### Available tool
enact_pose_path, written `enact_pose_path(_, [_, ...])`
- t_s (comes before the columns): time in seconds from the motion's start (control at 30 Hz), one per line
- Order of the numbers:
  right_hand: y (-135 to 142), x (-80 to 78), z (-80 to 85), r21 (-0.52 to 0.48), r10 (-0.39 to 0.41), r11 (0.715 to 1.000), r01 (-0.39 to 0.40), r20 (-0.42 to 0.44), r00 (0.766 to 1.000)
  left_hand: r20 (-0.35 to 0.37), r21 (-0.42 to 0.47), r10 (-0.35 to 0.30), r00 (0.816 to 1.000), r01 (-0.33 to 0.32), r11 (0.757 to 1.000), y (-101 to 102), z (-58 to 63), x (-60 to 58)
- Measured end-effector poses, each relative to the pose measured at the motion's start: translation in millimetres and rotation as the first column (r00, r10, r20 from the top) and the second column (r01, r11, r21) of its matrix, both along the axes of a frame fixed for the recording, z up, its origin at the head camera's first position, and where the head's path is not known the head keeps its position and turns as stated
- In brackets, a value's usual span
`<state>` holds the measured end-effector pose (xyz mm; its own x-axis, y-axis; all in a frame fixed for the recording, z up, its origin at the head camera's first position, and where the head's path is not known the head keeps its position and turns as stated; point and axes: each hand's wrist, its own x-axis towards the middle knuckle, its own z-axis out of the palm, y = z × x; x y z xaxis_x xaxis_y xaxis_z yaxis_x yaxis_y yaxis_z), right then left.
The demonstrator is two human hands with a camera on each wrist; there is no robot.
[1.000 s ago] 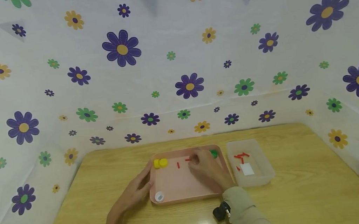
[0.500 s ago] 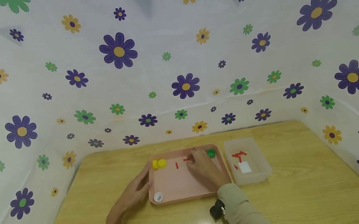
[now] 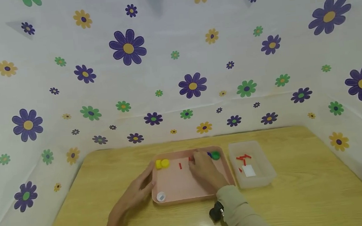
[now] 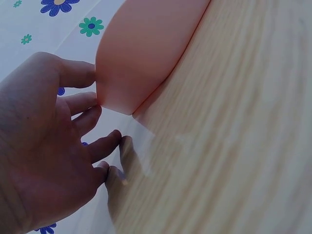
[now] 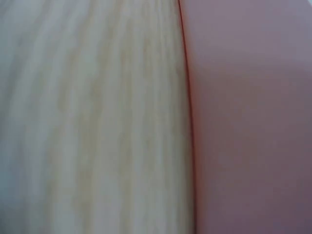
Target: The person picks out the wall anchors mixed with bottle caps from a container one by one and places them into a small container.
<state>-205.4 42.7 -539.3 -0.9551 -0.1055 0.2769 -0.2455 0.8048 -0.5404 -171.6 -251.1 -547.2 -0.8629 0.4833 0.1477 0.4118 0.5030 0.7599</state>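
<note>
A pink tray [image 3: 187,198] lies on the wooden table [image 3: 302,195]. My left hand [image 3: 142,187] rests with straight fingers against the tray's left edge; in the left wrist view its fingers [image 4: 80,105] touch the tray's corner [image 4: 141,48]. My right hand [image 3: 201,165] is inside the tray, its fingertips down on a small red stick [image 3: 190,158] that they partly hide. I cannot see whether they pinch it. A second red stick [image 3: 180,166] lies to the left of it. The right wrist view shows only the tray's side [image 5: 248,117] and the table [image 5: 87,117].
In the tray are two yellow caps [image 3: 162,163], a green cap [image 3: 215,155] with a blue piece [image 3: 209,154] beside it, and a white cap [image 3: 160,197]. A clear box [image 3: 263,181] to the right holds several red sticks [image 3: 243,157] and a white slip [image 3: 249,170]. Flowered cloth walls [image 3: 191,87] enclose the table.
My right fingertips have crept a little further onto the red stick, and a blue piece now shows beside the green cap. The left hand has stayed put.
</note>
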Motion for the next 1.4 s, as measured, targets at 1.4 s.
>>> enact_pose_path(1.4, [44,51.0,37.5,-0.13,0.077,0.986,-0.1,-0.168,0.983,0.041,0.011,-0.003,0.999,0.003,1.0,3,2.8,-1.0])
